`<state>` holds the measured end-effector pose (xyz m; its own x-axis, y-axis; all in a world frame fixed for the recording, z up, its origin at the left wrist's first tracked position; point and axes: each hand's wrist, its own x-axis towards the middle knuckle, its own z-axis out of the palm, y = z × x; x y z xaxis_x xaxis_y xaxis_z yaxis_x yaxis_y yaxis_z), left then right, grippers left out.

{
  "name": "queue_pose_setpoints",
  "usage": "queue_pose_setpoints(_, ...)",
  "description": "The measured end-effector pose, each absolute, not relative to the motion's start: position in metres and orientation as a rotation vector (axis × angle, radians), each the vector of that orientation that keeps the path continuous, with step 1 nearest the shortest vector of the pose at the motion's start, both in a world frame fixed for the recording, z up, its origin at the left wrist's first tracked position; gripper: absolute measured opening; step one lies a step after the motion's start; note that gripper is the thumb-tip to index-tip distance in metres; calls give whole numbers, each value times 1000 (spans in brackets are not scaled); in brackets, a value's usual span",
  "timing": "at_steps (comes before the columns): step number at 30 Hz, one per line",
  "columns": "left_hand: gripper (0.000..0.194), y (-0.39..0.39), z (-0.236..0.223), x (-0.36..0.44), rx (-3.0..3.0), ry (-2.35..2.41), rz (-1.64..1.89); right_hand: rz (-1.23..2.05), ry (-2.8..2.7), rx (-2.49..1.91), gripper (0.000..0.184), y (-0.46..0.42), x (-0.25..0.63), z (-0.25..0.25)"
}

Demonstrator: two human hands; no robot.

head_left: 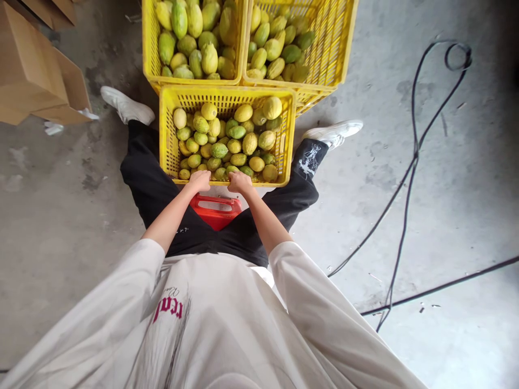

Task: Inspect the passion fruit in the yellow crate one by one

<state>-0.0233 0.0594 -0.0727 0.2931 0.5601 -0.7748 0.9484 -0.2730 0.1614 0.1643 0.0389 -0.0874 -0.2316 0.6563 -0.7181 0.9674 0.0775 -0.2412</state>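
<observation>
Between my legs stands a yellow plastic crate (pixel 288 135) holding many small yellow-green melon-like fruits (pixel 250 143). My left hand (pixel 200 180) is closed over the crate's near rim, left of its middle. A short way to the right, my right hand (pixel 239 182) grips the same rim. The fingers of both hands curl over the edge, and their tips are partly hidden. Just below the rim, a red plastic stool (pixel 219 216) with a slot in its edge shows between my thighs.
Two larger-fruit yellow crates, one at the far left (pixel 146 43) and one at the far right (pixel 340 48), stand beyond the near crate. Open cardboard boxes (pixel 36 65) lie at upper left. A black cable (pixel 416 151) loops over the concrete floor (pixel 365 205) at right.
</observation>
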Motion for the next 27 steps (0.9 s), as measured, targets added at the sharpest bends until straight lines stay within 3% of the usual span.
queue_pose_setpoints(27, 50, 67, -76, -22, 1914, 1350, -838, -947, 1958, 1571, 38, 45, 171, -86)
